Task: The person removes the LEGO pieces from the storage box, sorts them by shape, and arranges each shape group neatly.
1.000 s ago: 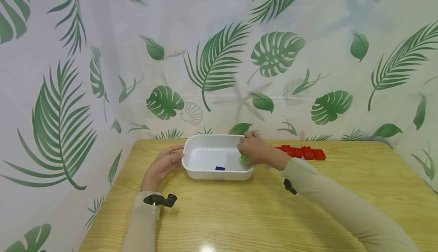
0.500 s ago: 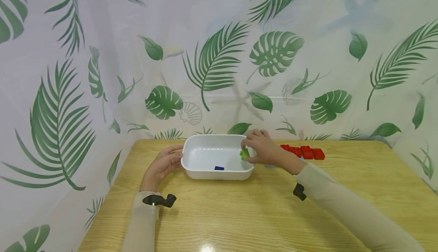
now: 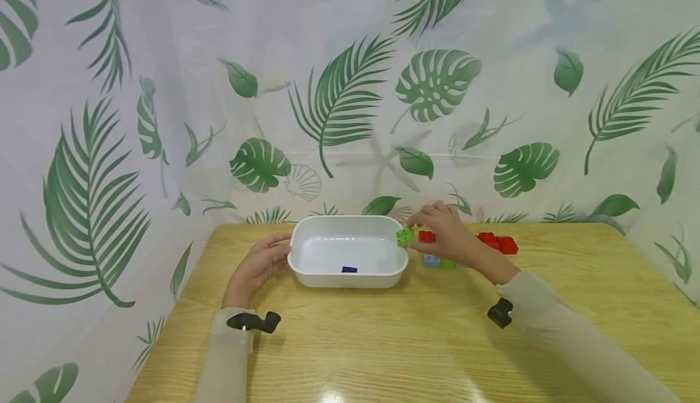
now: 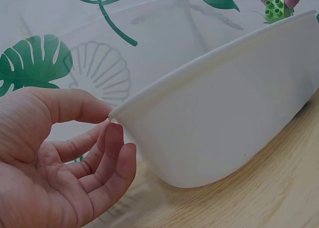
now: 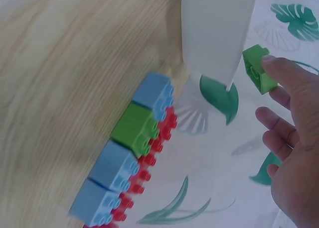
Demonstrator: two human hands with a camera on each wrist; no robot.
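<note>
My left hand (image 3: 261,266) is at the left end of a white plastic tub (image 3: 347,280), its fingertips pinching the rim, as the left wrist view shows close up. My right hand (image 3: 451,236) pinches a light green toy building block (image 3: 405,237) between thumb and fingers, over the tub's right rim. In the right wrist view the held block (image 5: 259,68) shows its hollow underside. A dark blue block (image 3: 349,269) lies inside the tub near its front wall.
To the tub's right, a row of light blue and green blocks (image 5: 134,126) stands in front of a row of red blocks (image 3: 496,242), partly hidden by the right hand. A leaf-print sheet (image 3: 339,117) hangs behind the wooden table (image 3: 350,342).
My right hand has moved from inside the tub's right end out to the right and up, carrying the green block over the rim. The left hand has stayed at the tub.
</note>
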